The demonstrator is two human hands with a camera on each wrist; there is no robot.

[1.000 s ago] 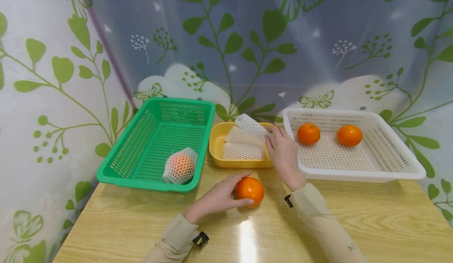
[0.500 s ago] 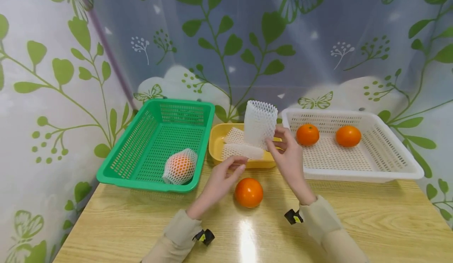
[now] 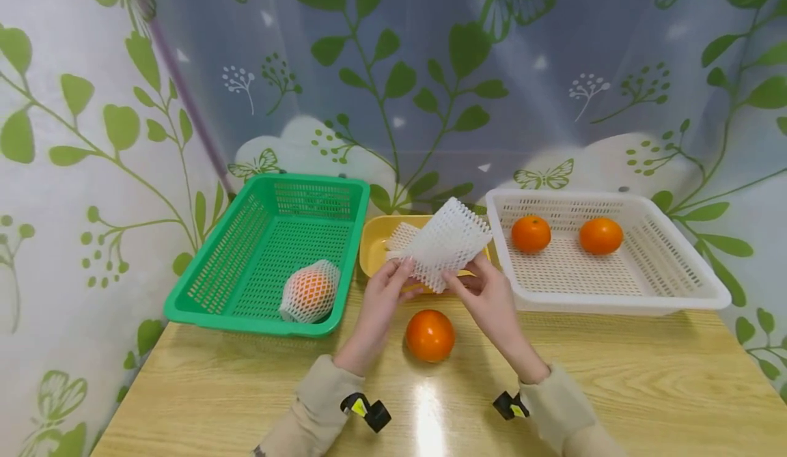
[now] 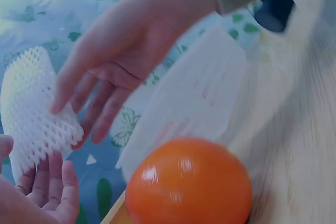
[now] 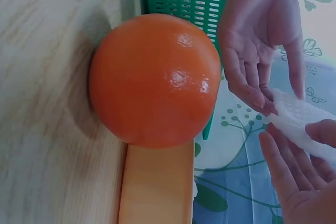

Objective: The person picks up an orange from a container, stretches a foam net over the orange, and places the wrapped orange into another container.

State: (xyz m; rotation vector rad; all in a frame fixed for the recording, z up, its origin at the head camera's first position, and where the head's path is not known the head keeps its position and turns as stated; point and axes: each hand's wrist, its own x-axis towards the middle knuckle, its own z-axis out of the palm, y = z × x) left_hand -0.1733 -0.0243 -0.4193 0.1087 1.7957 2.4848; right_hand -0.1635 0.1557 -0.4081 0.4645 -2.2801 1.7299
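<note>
A white foam net sleeve (image 3: 451, 238) is held up over the yellow tray (image 3: 371, 238), its meshed end tilted to the upper right. My right hand (image 3: 492, 300) pinches its lower right side between thumb and fingers. At the sleeve's lower left edge, my left hand (image 3: 380, 300) grips with thumb and fingertips, also visible in the right wrist view, where the left hand (image 5: 262, 35) meets the sleeve (image 5: 302, 116). A bare, shiny orange (image 3: 430, 335) sits on the table just below both hands, untouched. More foam netting (image 3: 401, 237) lies in the tray, partly hidden.
To the left stands a green basket (image 3: 246, 252) with one net-wrapped orange (image 3: 310, 293) inside. A white basket (image 3: 670, 286) on the right holds two bare oranges (image 3: 565, 236). Behind the wooden table (image 3: 645, 375) hangs a leaf-patterned curtain (image 3: 393, 102).
My left hand let go of the orange and rose to the foam sleeve. My right hand lifted the sleeve out of the yellow tray and brought it, tilted, between both hands.
</note>
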